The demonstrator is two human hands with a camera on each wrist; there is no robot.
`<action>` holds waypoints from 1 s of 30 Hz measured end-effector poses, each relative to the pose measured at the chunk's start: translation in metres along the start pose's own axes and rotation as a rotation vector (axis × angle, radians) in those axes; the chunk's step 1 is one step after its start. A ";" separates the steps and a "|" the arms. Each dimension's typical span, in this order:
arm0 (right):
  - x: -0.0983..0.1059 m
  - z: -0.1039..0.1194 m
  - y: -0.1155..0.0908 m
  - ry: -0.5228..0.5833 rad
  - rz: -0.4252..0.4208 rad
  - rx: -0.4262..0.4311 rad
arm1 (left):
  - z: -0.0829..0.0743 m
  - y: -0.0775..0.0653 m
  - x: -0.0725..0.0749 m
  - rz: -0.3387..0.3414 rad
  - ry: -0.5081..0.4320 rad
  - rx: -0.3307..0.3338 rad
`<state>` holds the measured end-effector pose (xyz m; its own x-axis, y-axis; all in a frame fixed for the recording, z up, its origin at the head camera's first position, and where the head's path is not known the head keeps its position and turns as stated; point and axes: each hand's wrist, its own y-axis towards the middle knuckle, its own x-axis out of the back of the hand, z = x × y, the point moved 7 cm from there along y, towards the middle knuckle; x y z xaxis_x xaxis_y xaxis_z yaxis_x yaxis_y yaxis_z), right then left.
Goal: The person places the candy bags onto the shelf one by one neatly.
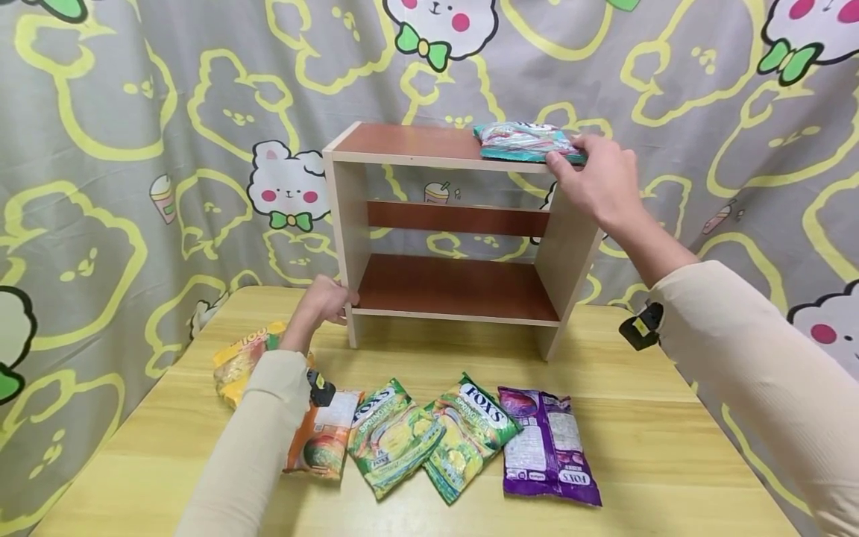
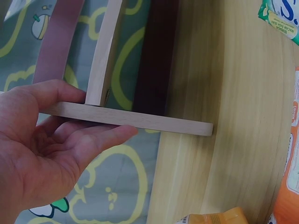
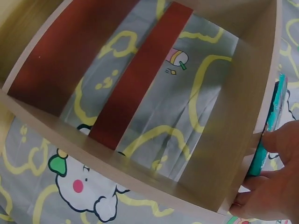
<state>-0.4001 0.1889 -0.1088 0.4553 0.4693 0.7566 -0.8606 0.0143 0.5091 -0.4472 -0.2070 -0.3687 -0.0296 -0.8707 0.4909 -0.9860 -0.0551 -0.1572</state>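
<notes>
A small two-tier shelf [image 1: 463,287] with reddish-brown boards and pale side panels stands upright on the table. My left hand [image 1: 326,300] grips the shelf's left side panel [image 2: 154,121] low down, thumb on the inner face and fingers on the outer one. On the top board, towards the right end, lies a teal candy bag [image 1: 520,142]. My right hand [image 1: 600,179] pinches that bag by its right end, near the shelf's top corner. Only the bag's teal edge [image 3: 273,116] shows in the right wrist view, where the fingers are partly cut off.
In front of the shelf lie two green Fox's candy bags [image 1: 396,438] overlapping, a purple Fox's bag [image 1: 546,447] to their right, and an orange bag [image 1: 325,440] to their left. A yellow bag [image 1: 231,369] is partly behind the left forearm. A patterned curtain [image 1: 101,186] hangs behind.
</notes>
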 end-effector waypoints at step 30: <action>-0.038 0.049 -0.035 -0.196 -0.014 0.262 | 0.000 -0.001 0.000 0.003 -0.030 -0.020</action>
<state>-0.3765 0.1278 -0.1353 0.5238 0.2909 0.8006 -0.7776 -0.2205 0.5888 -0.4459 -0.2069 -0.3690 -0.0282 -0.8851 0.4645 -0.9890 -0.0428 -0.1417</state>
